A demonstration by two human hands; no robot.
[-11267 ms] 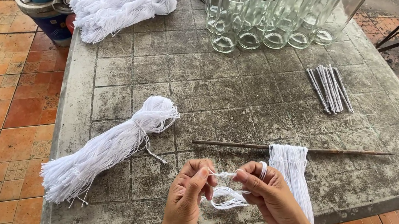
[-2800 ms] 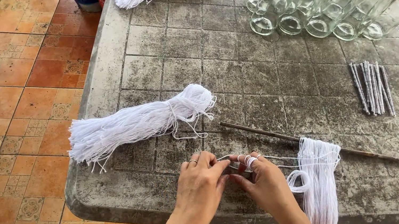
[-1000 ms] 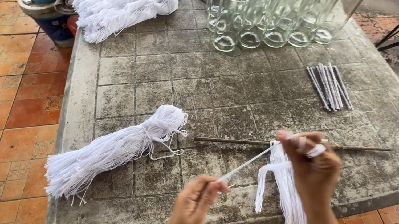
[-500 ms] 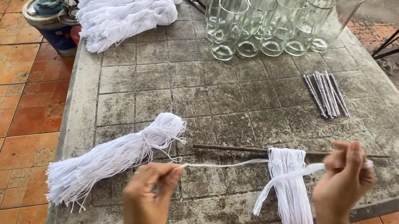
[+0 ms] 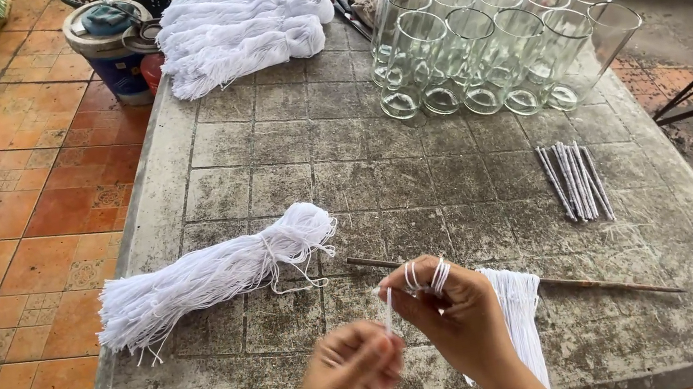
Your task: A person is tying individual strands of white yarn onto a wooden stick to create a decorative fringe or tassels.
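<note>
My right hand (image 5: 459,316) is near the table's front edge with white string (image 5: 424,276) looped around its fingers. My left hand (image 5: 351,379) is beside it and pinches the string's free end, which stands up between the two hands. A flat hank of white strings (image 5: 517,316) hangs under my right hand, over a thin brown stick (image 5: 606,285) that lies across the table. A tied bundle of white strings (image 5: 210,276) lies to the left.
The grey tiled table (image 5: 283,149) holds a cluster of clear glass tumblers (image 5: 491,48) at the back right, a pile of white string bundles (image 5: 239,29) with scissors (image 5: 348,8) at the back, and several thin metal rods (image 5: 576,181) at the right. A blue bucket (image 5: 114,50) stands on the floor.
My hands, held wide apart with a string stretched between them half a second ago, have come together. The string is now wound around my right fingers.
</note>
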